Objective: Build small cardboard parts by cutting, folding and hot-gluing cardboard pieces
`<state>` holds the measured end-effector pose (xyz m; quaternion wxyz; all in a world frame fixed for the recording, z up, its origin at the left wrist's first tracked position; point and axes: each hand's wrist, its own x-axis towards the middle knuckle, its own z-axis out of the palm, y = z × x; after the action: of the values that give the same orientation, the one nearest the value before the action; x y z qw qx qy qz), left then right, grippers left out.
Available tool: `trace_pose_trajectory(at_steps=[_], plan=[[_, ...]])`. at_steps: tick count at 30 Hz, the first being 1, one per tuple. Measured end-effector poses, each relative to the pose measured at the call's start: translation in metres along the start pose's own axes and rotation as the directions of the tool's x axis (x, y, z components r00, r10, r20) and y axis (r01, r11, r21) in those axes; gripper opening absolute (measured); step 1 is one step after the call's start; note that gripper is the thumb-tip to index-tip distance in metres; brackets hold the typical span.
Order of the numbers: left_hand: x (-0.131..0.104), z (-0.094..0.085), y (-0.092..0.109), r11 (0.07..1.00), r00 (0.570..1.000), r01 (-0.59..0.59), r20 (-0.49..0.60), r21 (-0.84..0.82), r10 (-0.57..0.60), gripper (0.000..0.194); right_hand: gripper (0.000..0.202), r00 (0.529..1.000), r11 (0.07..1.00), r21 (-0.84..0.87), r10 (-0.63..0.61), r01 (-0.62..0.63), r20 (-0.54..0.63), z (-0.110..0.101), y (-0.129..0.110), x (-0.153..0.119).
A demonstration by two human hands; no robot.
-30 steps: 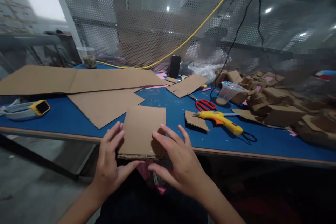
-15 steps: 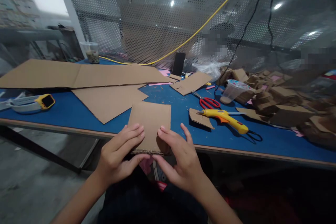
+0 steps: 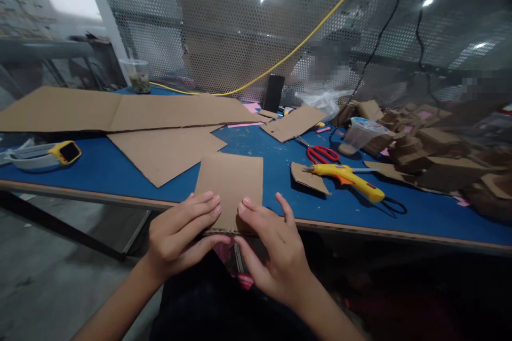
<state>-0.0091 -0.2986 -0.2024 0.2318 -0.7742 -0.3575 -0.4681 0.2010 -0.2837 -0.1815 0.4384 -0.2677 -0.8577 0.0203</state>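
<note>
A squarish piece of brown cardboard (image 3: 230,178) lies at the table's front edge, its near corrugated edge facing me and overhanging slightly. My left hand (image 3: 184,235) grips its left side, fingers flat on top and thumb at the near edge. On the other side, my right hand (image 3: 276,248) has its fingertips on the top face and its thumb by the near edge, with the little finger raised. To the right, a yellow glue gun (image 3: 350,180) rests with its nozzle over a small cardboard scrap (image 3: 308,178). Red-handled scissors (image 3: 322,154) lie just behind it.
Large cardboard sheets (image 3: 160,112) cover the back left of the blue table (image 3: 256,144). A yellow watch (image 3: 69,153) lies far left. A phone (image 3: 273,93) leans at the back near a plastic cup (image 3: 360,136). Cardboard pieces (image 3: 444,170) are heaped on the right.
The view has shifted slightly, so things on the right appear a little farther right. Both hands stay on the cardboard piece, whose near edge now shows less of its thickness.
</note>
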Motion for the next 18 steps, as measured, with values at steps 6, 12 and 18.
trace_pose_trajectory(at_steps=[6,12,18], plan=[[-0.004,-0.004,-0.004,0.999,0.998,-0.04,0.054,0.006,0.04,0.04,0.08,0.925,0.989,-0.14,0.011,0.045,0.38,-0.017,0.014,0.027],[0.012,-0.029,-0.017,0.998,0.943,-0.036,0.329,-0.06,0.054,0.035,0.125,0.788,0.986,-0.147,0.03,0.077,0.614,-0.03,0.028,0.063],[0.055,-0.035,-0.053,0.991,0.781,-0.031,0.615,-0.134,0.108,0.117,0.116,0.773,0.979,-0.177,0.035,0.101,0.633,-0.027,0.026,0.065]])
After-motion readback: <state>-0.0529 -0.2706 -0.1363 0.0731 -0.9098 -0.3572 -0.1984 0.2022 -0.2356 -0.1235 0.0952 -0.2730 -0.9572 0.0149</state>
